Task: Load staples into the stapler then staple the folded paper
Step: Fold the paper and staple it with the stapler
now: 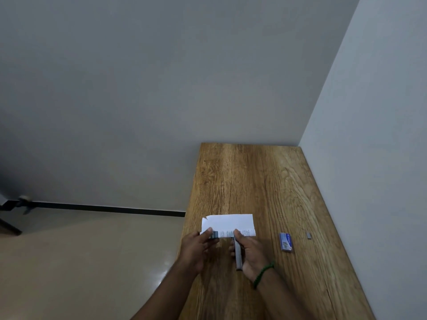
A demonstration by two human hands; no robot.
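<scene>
A folded white paper (228, 224) with printed lines lies on the wooden table (265, 181) near its left edge. My left hand (198, 247) pinches the paper's near left edge between thumb and fingers. My right hand (248, 252) grips a grey stapler (238, 255), held lengthwise, its nose at the paper's near edge under my thumb. A small blue staple box (286, 241) lies to the right of my right hand. A short grey strip of staples (309, 235) rests further right.
The table runs along the right wall (369, 135) and ends at the back wall. Its left edge drops to a beige floor (92, 262). A green bead bracelet (263, 273) circles my right wrist.
</scene>
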